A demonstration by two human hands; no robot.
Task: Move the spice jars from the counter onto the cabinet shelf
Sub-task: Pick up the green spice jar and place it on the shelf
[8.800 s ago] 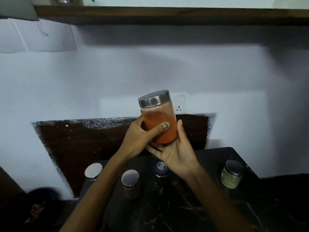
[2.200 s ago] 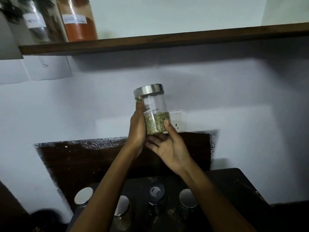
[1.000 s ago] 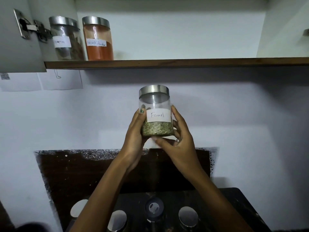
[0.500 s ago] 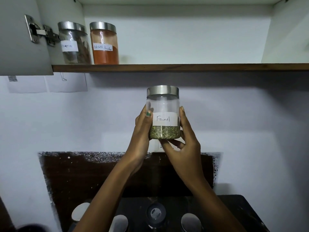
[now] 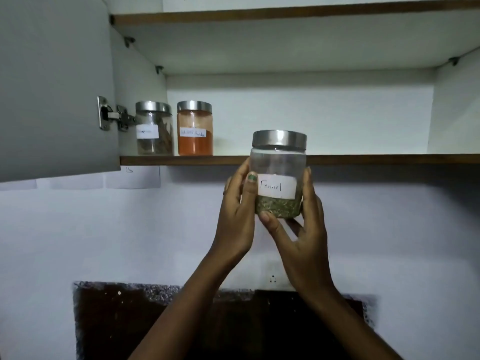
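Fennel jar, clear cylinder, steel-lidded, gripped by left hand and right hand.

Left hand and right hand holding fennel jar upright before cabinet shelf

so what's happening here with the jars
A person is holding a jar labelled Fennel in both hands, the left hand on its left side and the right hand cupping it from the right and below. It is raised in front of the edge of the cabinet shelf, not yet set down. Two jars already stand at the shelf's left end: one with brown sticks and one with orange powder. The cabinet door is open.
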